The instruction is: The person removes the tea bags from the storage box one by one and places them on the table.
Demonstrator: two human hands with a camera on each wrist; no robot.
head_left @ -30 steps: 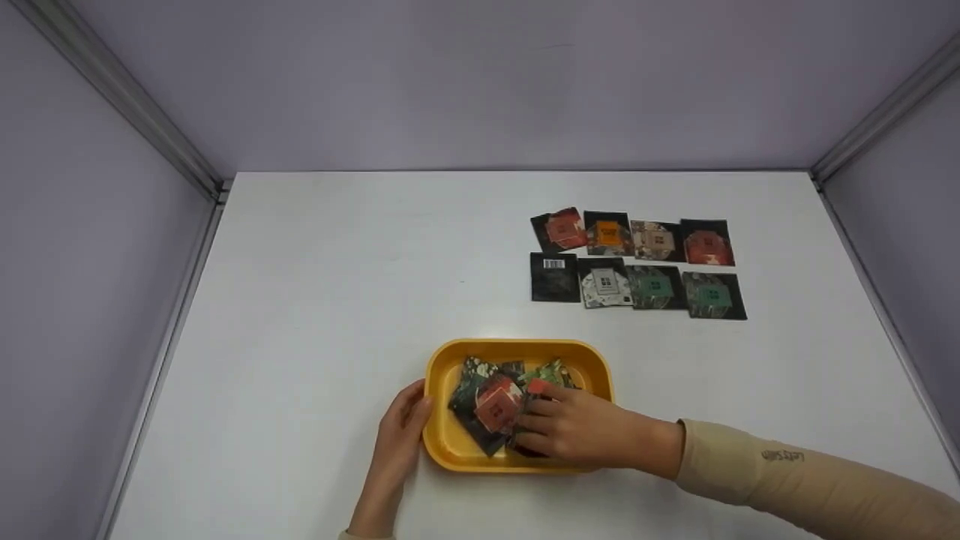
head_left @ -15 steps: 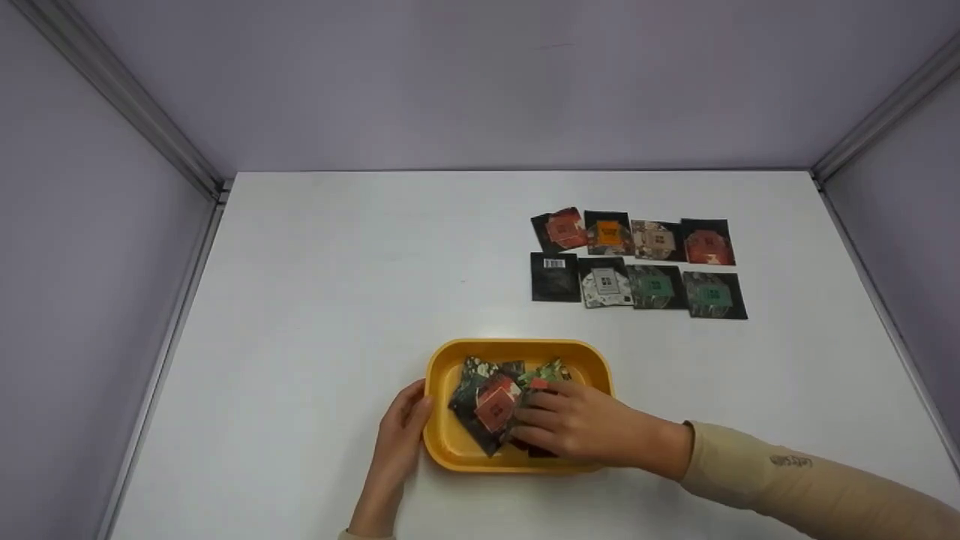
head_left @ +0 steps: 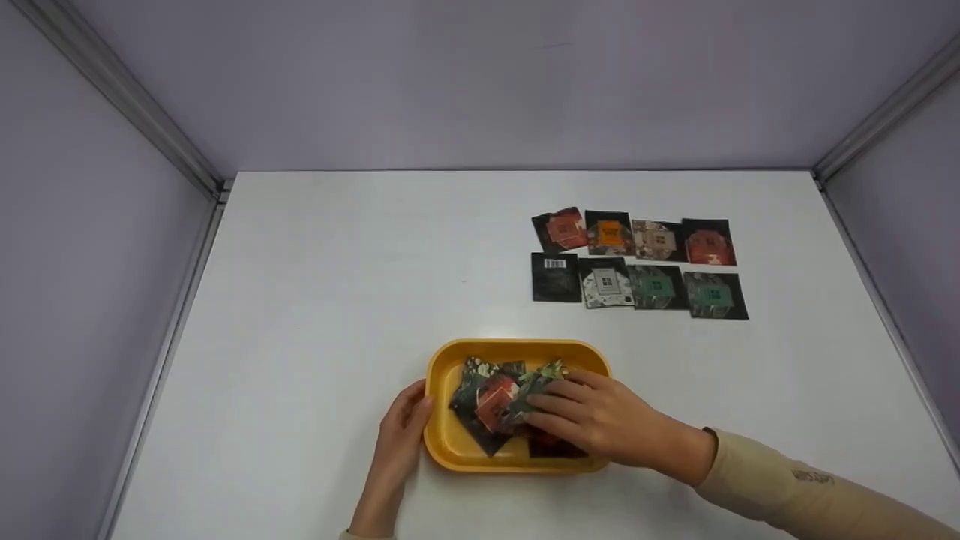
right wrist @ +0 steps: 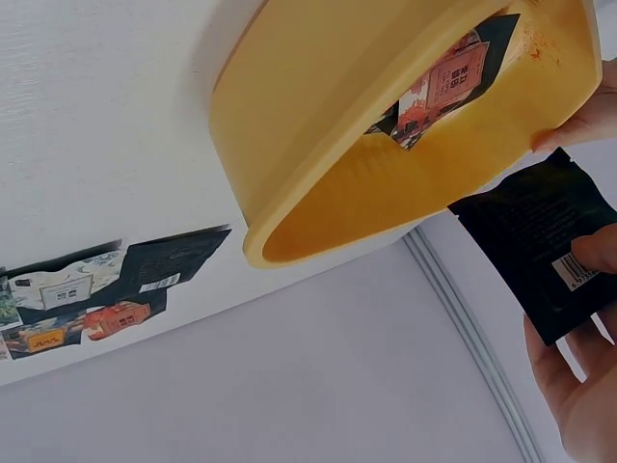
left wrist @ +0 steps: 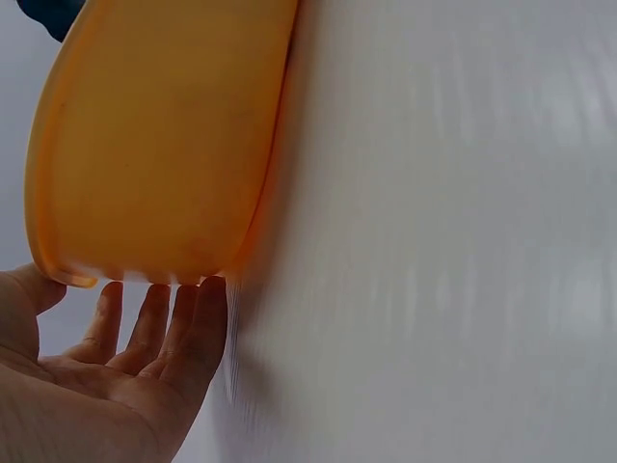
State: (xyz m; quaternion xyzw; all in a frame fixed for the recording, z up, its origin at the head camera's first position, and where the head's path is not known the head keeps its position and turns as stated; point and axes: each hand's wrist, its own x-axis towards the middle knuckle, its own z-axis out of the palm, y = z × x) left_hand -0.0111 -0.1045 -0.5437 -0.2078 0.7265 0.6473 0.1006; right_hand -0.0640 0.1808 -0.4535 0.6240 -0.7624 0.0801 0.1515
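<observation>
A yellow tray [head_left: 517,346] holds a pile of small flat sachets, one with a red label [head_left: 493,409]. My left hand [head_left: 403,429] holds the tray's left end; in the left wrist view the thumb is at the rim and the fingertips touch the outer wall. My right hand [head_left: 600,420] is over the tray's right half. It pinches a sachet [head_left: 529,397] whose green printed front shows in the head view. In the right wrist view, the thumb lies on that sachet's black back [right wrist: 535,241], beside a barcode. A dark red sachet [head_left: 553,445] lies below the right fingers, partly covered.
Several sachets lie in two rows on the white table [head_left: 337,285], behind and right of the tray. One black sachet [head_left: 555,277] is barcode side up; a green-labelled one [head_left: 715,295] ends the nearer row. Pale walls [head_left: 480,90] enclose the table at the back and sides.
My right hand has shifted slightly right and pulled up the green-fronted sachet. The dark red sachet by its fingers now shows more, lying in the tray. My left hand has stayed put.
</observation>
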